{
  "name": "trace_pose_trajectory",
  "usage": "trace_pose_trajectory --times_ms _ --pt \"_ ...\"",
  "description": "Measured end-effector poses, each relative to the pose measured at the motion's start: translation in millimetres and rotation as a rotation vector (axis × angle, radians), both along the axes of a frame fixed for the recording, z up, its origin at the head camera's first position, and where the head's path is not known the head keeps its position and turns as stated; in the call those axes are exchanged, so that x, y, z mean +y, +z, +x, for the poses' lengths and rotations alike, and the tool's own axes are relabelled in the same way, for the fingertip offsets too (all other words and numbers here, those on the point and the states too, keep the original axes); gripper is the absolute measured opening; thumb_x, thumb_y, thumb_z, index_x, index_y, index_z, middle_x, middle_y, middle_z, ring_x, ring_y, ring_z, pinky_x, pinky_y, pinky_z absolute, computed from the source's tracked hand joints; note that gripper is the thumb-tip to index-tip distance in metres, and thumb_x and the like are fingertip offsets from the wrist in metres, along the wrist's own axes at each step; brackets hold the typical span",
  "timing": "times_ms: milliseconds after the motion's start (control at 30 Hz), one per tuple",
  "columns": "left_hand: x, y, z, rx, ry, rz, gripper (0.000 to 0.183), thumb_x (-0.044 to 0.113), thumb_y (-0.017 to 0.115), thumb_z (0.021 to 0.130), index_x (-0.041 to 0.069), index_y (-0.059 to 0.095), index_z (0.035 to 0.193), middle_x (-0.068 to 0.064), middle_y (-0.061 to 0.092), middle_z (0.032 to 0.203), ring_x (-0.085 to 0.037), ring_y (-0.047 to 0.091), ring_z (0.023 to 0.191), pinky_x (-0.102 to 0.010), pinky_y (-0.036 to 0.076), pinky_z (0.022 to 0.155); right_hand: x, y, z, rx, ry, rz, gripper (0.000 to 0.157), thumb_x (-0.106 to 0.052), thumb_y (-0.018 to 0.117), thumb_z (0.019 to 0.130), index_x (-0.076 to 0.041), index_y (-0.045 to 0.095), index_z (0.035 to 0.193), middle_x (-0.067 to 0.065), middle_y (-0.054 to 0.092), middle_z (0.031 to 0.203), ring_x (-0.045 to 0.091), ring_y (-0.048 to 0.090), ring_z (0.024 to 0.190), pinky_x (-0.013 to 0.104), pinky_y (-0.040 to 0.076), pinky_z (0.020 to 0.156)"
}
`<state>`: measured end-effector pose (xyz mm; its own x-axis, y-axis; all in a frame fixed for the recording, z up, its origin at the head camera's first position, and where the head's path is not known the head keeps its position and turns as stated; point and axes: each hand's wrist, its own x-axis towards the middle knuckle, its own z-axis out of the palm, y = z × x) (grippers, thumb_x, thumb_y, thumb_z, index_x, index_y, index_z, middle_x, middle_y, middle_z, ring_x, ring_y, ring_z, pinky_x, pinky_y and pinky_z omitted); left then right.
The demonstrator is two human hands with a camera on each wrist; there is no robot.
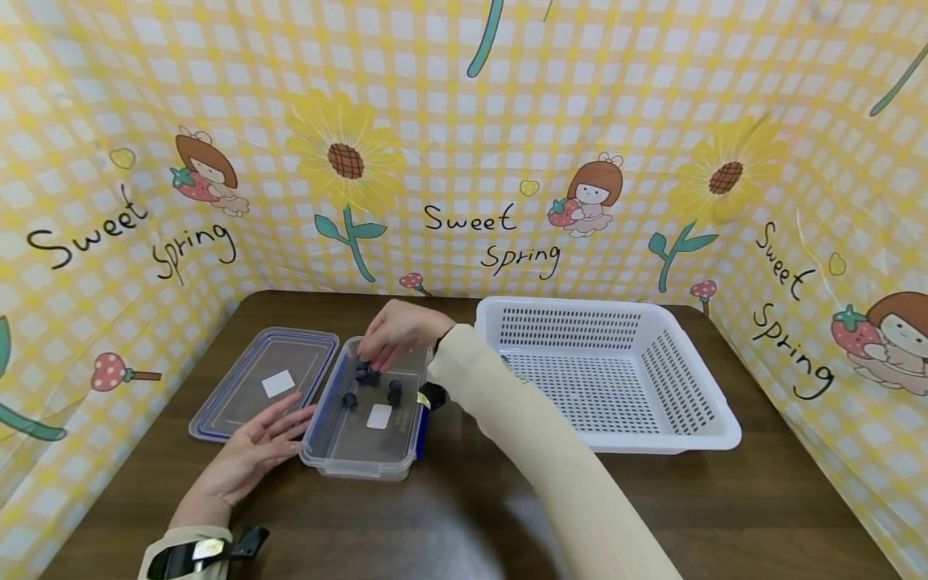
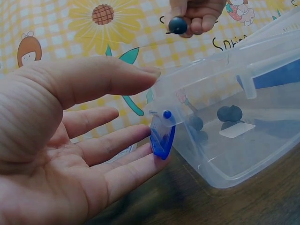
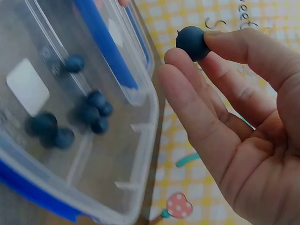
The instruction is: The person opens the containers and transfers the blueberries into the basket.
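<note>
My right hand (image 1: 397,332) is raised over the far end of a clear plastic container (image 1: 355,451). Between its thumb and fingertips it pinches a single blueberry (image 3: 193,43), seen closely in the right wrist view. Several other blueberries (image 3: 89,114) lie on the container's floor, mostly toward the far end, around a white label (image 1: 379,416). My left hand (image 1: 255,453) is at the container's left side, palm turned up and fingers extended. In the left wrist view its fingertips meet a blue side clip (image 2: 162,140) that hangs down from the rim.
The container's blue-edged lid (image 1: 239,387) lies flat on the table to the left, with a white label on it. A white perforated basket (image 1: 696,435) stands to the right on the dark wooden table (image 1: 464,515). Yellow checked cloth walls surround the back and sides.
</note>
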<state>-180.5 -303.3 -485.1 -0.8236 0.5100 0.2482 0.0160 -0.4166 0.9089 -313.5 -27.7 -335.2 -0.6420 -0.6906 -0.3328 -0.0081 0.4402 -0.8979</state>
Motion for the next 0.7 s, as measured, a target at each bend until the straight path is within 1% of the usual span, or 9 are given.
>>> trace_pose_trajectory --times_ms 200,367,433,533,700 --pt "-0.5 0.7 0.7 0.003 0.005 -0.008 0.068 -0.021 0.041 0.095 0.024 0.047 0.146 0.000 0.057 0.141 -0.012 0.053 0.128 -0.029 0.050 0.095 21.1 12.2 -9.4 0.032 -0.016 0.031 0.020 -0.001 0.065 0.094 0.010 0.070 0.110 0.016 0.073 0.092 0.022 0.071 0.075 0.040 0.058 0.079" --pt "0.6 1.4 1.2 0.001 -0.009 0.006 0.068 -0.021 0.041 0.095 0.023 0.047 0.146 -0.001 0.057 0.141 -0.013 0.053 0.129 -0.029 0.050 0.096 42.9 15.5 -11.4 0.038 -0.050 0.040 0.019 -0.001 0.065 0.095 0.009 0.070 0.109 0.017 0.073 0.091 0.022 0.070 0.076 0.048 0.054 0.089" --pt "0.9 1.9 1.2 0.000 -0.010 0.008 0.067 -0.021 0.041 0.095 0.023 0.047 0.146 -0.002 0.057 0.141 -0.013 0.053 0.129 -0.029 0.050 0.096 53.1 15.0 -12.3 0.039 -0.064 0.033 0.019 -0.001 0.063 0.095 0.010 0.069 0.110 0.017 0.073 0.093 0.025 0.071 0.080 0.048 0.054 0.089" --pt "0.8 2.1 1.7 -0.001 -0.004 0.005 0.068 -0.021 0.042 0.095 0.024 0.048 0.145 -0.001 0.057 0.140 -0.012 0.053 0.128 -0.029 0.050 0.095 68.5 13.2 -14.7 0.043 -0.079 0.021 0.021 0.000 0.062 0.096 0.011 0.068 0.113 0.018 0.072 0.096 0.026 0.071 0.083 0.044 0.056 0.086" --pt "1.0 2.2 2.5 0.001 0.002 0.003 0.068 -0.021 0.043 0.094 0.024 0.048 0.145 -0.001 0.057 0.140 -0.012 0.053 0.128 -0.029 0.050 0.095 96.0 8.9 -21.7 0.029 -0.123 0.001 0.023 -0.001 0.062 0.096 0.011 0.066 0.115 0.019 0.071 0.099 0.024 0.070 0.081 0.042 0.057 0.084"
